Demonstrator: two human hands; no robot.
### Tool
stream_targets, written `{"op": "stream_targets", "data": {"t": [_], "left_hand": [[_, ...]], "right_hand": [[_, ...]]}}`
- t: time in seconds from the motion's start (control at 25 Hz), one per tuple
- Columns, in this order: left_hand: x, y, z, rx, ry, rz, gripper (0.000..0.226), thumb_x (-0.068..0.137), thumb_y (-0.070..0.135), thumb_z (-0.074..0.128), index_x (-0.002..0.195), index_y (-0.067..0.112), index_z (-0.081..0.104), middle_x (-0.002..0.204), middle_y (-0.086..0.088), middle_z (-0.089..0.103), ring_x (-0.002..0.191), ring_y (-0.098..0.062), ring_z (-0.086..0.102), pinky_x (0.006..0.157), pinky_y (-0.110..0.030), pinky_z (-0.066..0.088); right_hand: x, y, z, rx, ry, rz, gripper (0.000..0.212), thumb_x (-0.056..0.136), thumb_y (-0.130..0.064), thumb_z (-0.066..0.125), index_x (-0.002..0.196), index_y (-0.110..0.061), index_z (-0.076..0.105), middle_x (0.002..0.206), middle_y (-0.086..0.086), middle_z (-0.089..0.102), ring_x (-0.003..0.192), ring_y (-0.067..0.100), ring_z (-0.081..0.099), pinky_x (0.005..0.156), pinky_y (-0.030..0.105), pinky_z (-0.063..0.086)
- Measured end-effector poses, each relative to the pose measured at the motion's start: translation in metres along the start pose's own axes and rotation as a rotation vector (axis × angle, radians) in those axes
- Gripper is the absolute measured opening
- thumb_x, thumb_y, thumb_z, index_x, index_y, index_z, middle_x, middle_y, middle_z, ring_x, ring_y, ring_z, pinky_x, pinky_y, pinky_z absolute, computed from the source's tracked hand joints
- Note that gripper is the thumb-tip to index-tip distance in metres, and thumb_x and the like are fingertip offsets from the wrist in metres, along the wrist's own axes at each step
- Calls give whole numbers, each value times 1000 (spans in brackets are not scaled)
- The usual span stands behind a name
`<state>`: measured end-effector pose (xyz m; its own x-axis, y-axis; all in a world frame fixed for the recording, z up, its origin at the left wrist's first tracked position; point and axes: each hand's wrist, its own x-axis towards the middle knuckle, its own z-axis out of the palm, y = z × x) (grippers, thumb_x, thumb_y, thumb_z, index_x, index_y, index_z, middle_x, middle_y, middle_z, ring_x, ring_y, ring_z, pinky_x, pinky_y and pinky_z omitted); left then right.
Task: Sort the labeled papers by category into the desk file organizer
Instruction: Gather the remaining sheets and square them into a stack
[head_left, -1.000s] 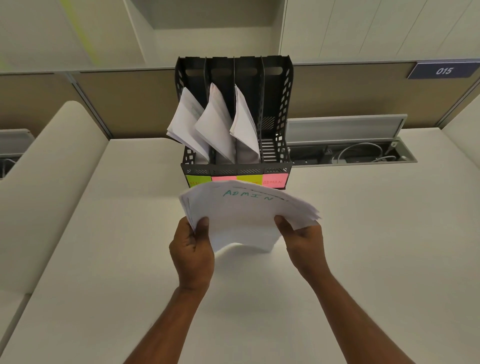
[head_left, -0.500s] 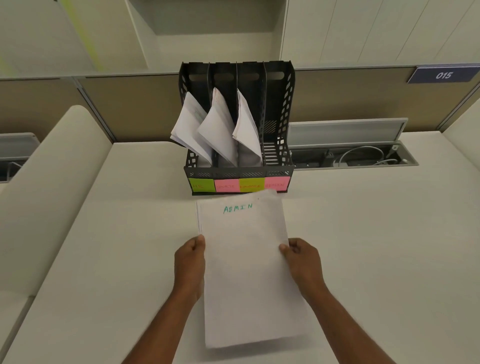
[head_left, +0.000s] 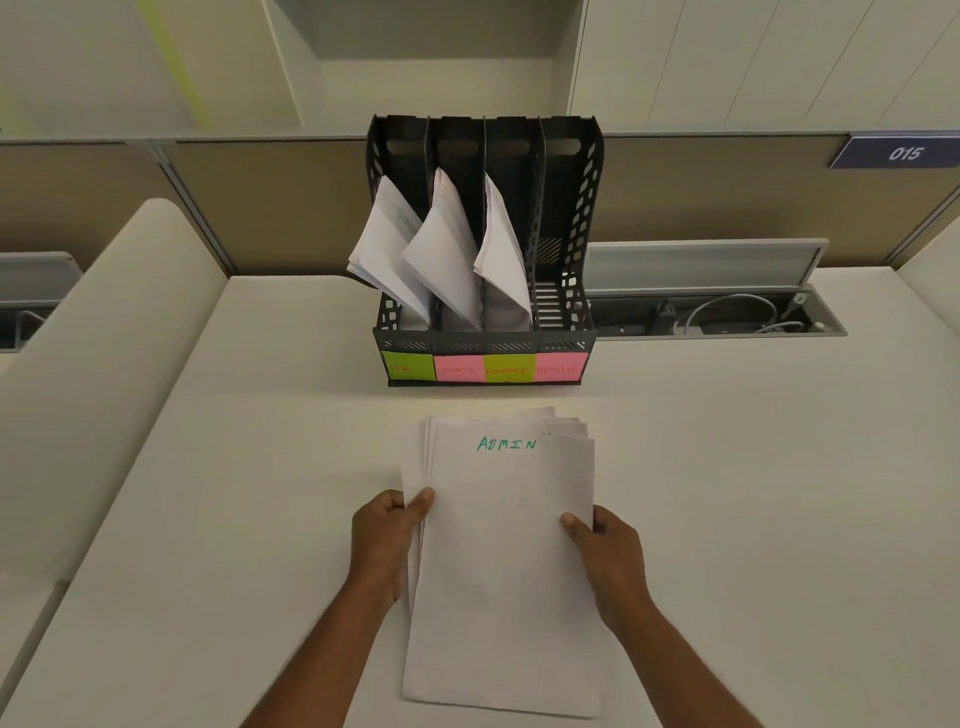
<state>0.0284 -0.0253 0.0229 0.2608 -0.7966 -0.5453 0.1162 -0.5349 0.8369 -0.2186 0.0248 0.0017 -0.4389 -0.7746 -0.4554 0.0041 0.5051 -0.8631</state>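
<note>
I hold a stack of papers (head_left: 506, 561) flat over the tabletop (head_left: 753, 493), midway between its near edge and the file organizer (head_left: 485, 249) that stands at the far edge against the partition. My left hand (head_left: 384, 540) has its grip pinched on the stack's left edge, thumb on top; my right hand (head_left: 605, 556) has its grip pinched on the right edge the same way. The top sheet reads "ADMIN" (head_left: 506, 444) in green marker, and the sheets beneath fan out slightly at the far end. The black organizer has four slots. Sticky notes across its front read, left to right, "HR" on green (head_left: 408, 368), "SPORTS" on pink (head_left: 458, 369), "FINANCE" on green (head_left: 509, 369) and "ADMIN" on pink (head_left: 561, 368). The three left slots each hold white sheets (head_left: 449, 249) that lean leftward; the ADMIN slot (head_left: 556, 291) shows only its bare slatted floor. A blue plate on the partition at far right reads "015" (head_left: 904, 153). Beside the organizer, an open cable trough (head_left: 717, 317) holds white cords.
</note>
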Motion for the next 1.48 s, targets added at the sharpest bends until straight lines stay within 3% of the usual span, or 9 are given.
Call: {"op": "stream_targets", "data": {"t": [0.12,0.24,0.4,0.56,0.68,0.84,1.12,1.28,1.48], "left_hand": [[5,-2,-3,-6,11,-1,35,90,30,73,70,4,63,64,-7,46,59,-18,37,56,-28,33],[11,-5,-7,24,23,74,28,94,23,67,85,-4,66,75,-10,55,72,-23,45,67,-34,39],[11,-6,-11,139,43,200,3,93,12,67,91,14,67,77,1,72,73,-24,63,68,-31,50],[10,-7,-7,145,-1,280,51,93,4,63,124,43,52,78,-6,71,68,-11,65,62,-18,52],[9,-8,-3,267,-75,386,49,96,2,56,106,48,67,75,5,63,65,-16,51,57,-13,42],[0,-6,6,256,-170,360,29,98,18,61,94,44,73,93,27,75,89,4,69,80,-11,52],[3,-4,9,228,-190,281,18,92,26,68,80,15,76,74,-20,70,64,-21,49,64,-32,44],[4,-2,9,204,-77,255,20,84,24,79,71,11,72,60,-2,61,53,-17,45,50,-25,42],[6,-5,6,164,-72,224,33,85,29,77,69,4,63,60,-2,50,57,-19,37,53,-29,37]], "right_hand": [[5,2,-4,80,5,35,9,91,-20,71,85,-19,77,79,-2,79,76,25,75,70,39,63],[13,4,-20,148,42,21,6,89,-18,73,88,-18,80,82,2,80,76,26,76,69,39,62],[25,0,-53,244,93,-12,11,87,-17,75,87,-25,82,85,5,80,72,22,75,67,38,62],[38,-7,-75,347,88,-9,14,88,-14,74,87,-25,83,89,3,80,73,18,76,59,28,59],[41,-8,-68,321,35,3,12,87,-13,74,87,-21,83,92,7,80,80,25,77,68,35,60],[34,-2,-39,257,-41,4,12,89,-12,72,87,-19,82,89,6,80,77,24,77,61,31,59],[28,0,-22,231,-90,9,11,92,-12,70,98,-14,79,92,5,80,83,26,77,67,34,60],[26,-1,-24,271,-109,11,16,93,-10,68,106,-13,77,99,4,80,88,25,77,78,39,60],[27,3,-25,262,-19,2,10,90,-13,72,97,-15,79,91,3,80,80,24,76,64,31,56]]}}
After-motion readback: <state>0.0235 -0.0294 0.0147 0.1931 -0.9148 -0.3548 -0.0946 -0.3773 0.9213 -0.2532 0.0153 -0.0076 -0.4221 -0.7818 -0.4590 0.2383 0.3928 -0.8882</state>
